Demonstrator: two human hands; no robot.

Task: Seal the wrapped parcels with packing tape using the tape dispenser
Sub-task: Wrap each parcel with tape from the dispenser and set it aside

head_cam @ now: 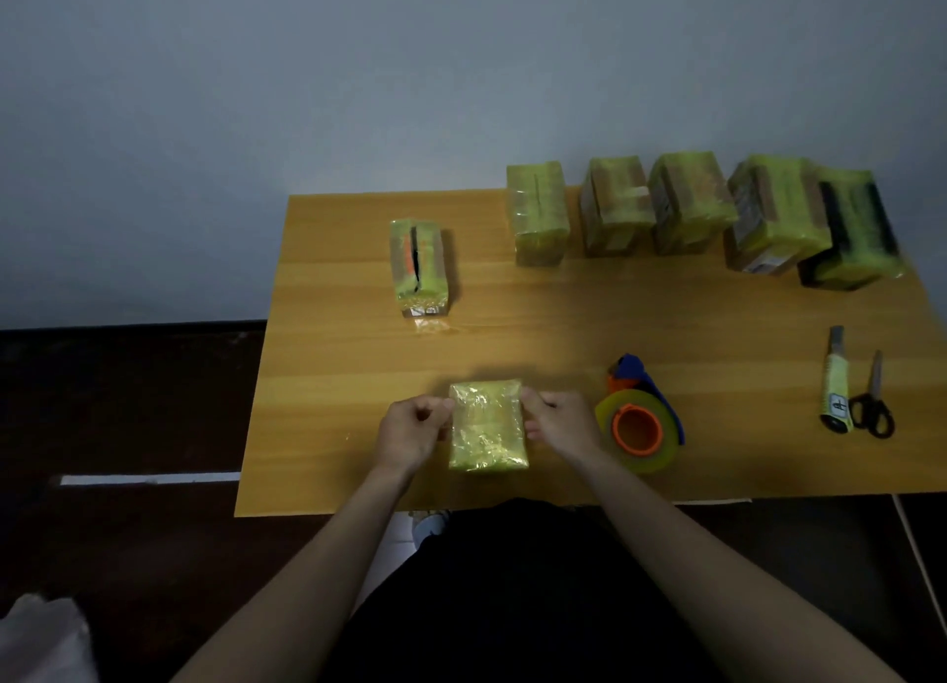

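Both hands, left hand and right hand, pinch the small parcel's sides, steadying it. Next, reach for the tape dispenser at three o'clock.

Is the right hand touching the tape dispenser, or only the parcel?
Apart. The head view shows bare table between the right hand and the tape dispenser; its fingers grip only the near parcel.
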